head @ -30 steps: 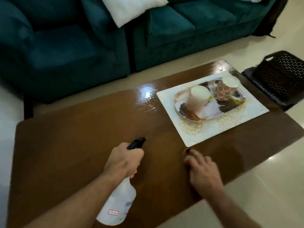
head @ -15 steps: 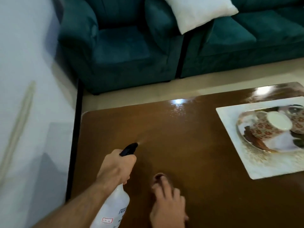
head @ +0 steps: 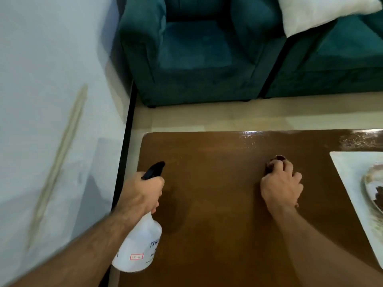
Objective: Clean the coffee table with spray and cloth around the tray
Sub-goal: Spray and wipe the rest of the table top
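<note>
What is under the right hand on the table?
A dark cloth peeks out past the right hand, pressed on the coffee table. The hand covers most of it.

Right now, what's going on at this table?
A person is cleaning a brown coffee table. The left hand grips a white spray bottle with its black nozzle aimed over the table's left end. The right hand presses a small dark cloth, mostly hidden under the fingers, onto the tabletop. Wet droplets glisten along the far edge. The tray sits at the right, partly out of frame.
</note>
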